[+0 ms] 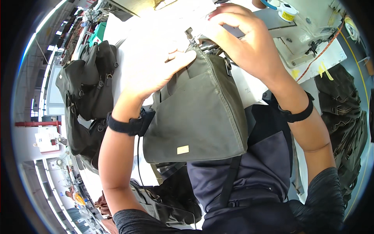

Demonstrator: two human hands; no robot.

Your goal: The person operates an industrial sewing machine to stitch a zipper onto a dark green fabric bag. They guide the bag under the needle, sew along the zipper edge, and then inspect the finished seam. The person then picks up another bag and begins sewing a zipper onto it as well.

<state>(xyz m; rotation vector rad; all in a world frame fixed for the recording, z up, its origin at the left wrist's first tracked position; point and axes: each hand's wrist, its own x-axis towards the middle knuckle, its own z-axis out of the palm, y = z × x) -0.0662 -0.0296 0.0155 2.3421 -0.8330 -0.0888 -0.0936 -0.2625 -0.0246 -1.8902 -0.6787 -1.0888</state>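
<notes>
A dark olive fabric bag (191, 113) hangs in front of my torso, with a small gold-coloured patch (182, 149) near its lower edge. My left hand (171, 68) grips the bag's top left edge, its thumb lying on the front panel. At the top opening, a metal zipper end (189, 34) sticks up beside the thumb. My right hand (243, 43) is bent over the far right of the opening, its thumb and fingers drawn together. Strong glare whitens the spot at its fingertips, so what they pinch cannot be made out.
More dark bags (91, 93) with metal rings lie on the left, and others (341, 128) are piled at the right. Behind my right hand stands a white sewing machine (315, 23) on a table, with a white spool (287, 11) near it. An orange cord (325, 52) crosses there.
</notes>
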